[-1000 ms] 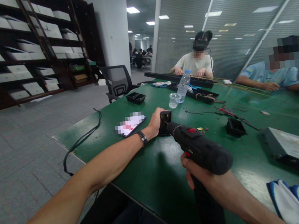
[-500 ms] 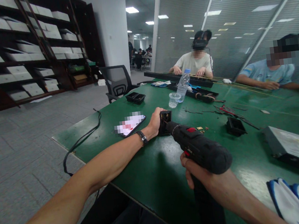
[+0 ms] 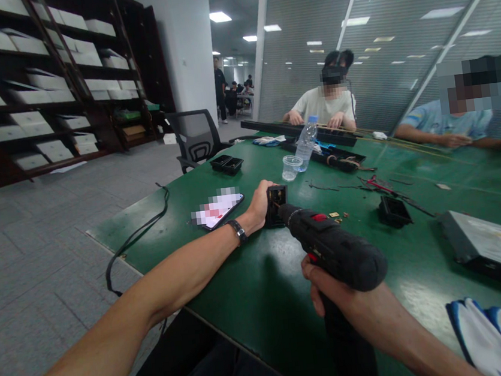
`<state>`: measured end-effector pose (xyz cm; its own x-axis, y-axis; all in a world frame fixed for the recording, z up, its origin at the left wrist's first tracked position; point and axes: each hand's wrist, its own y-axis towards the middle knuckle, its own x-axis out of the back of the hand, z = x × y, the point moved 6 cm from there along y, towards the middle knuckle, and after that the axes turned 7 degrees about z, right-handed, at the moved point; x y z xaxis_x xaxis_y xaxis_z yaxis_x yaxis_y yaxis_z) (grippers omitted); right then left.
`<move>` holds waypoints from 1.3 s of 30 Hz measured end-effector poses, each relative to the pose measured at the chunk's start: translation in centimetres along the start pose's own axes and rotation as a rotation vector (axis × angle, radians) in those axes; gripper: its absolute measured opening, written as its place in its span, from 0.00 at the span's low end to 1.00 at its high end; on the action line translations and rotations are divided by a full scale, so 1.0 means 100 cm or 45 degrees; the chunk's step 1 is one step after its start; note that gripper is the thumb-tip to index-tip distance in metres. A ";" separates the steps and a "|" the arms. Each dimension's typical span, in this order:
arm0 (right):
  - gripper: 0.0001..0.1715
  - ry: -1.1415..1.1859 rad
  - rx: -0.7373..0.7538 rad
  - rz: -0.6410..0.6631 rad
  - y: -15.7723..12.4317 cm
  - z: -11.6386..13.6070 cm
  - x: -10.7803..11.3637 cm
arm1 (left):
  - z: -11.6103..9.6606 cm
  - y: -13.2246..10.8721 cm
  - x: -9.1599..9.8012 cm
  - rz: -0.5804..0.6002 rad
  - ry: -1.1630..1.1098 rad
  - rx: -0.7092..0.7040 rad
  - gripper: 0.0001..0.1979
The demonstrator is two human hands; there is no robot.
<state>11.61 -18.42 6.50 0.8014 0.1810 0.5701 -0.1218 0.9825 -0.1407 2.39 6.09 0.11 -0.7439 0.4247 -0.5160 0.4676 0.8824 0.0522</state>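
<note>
While the drill (image 3: 336,249) hides its tip, both hands' grips clamp: left hand (image 3: 259,204) on black part (image 3: 276,204), right hand (image 3: 335,296) on drill.

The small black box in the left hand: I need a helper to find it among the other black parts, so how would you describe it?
On the green table, follow the left hand beside the phone. The small black box stands upright in its grip, open face toward the drill tip. The other black box lies flat, untouched.

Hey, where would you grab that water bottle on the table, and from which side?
Grip the bottle around its mid body, coming from its right side. It stands upright, its round body suits a wrap grip, and the plastic cup stands close at its left, so that side is crowded.
</note>
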 end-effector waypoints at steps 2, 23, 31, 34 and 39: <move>0.32 0.015 -0.012 0.009 0.000 -0.001 -0.001 | 0.000 0.000 0.000 0.001 0.002 -0.004 0.15; 0.27 0.009 0.009 0.006 -0.002 0.004 0.001 | -0.001 -0.002 -0.002 -0.004 -0.034 0.025 0.15; 0.28 -0.005 0.003 0.001 -0.002 0.002 0.000 | 0.000 0.000 0.000 -0.005 -0.024 0.026 0.15; 0.30 -0.005 0.010 0.003 -0.002 0.000 -0.001 | 0.000 0.000 -0.001 0.001 -0.025 0.013 0.15; 0.32 0.000 -0.014 0.014 -0.002 -0.003 -0.002 | -0.001 0.000 -0.001 0.018 -0.028 0.008 0.15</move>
<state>11.65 -18.69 6.22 0.7999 0.1918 0.5687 -0.1241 0.9799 -0.1559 2.43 6.02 0.22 -0.7262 0.4327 -0.5342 0.4812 0.8749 0.0544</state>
